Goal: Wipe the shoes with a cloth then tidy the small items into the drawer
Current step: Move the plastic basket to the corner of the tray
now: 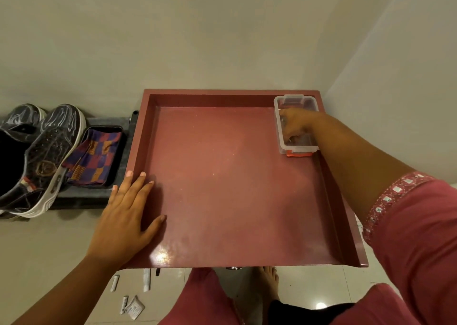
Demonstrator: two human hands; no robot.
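Observation:
A wide red drawer (222, 188) stands pulled out in front of me. In its far right corner sits a clear plastic box (308, 102) with an orange lid under it. My right hand (295, 124) reaches down into that box with its fingers curled; what they hold is hidden. My left hand (128, 213) rests flat with straight fingers on the drawer's left rim. A pair of dark shoes (47, 156) with white soles stands on a grey ledge at the left, beside a checked cloth (95, 159) lying in a dark tray.
Several small white packets (133, 306) lie on the tiled floor below the drawer's front left corner. My bare foot (270, 282) and pink clothing are under the drawer front. A plain wall rises behind and to the right.

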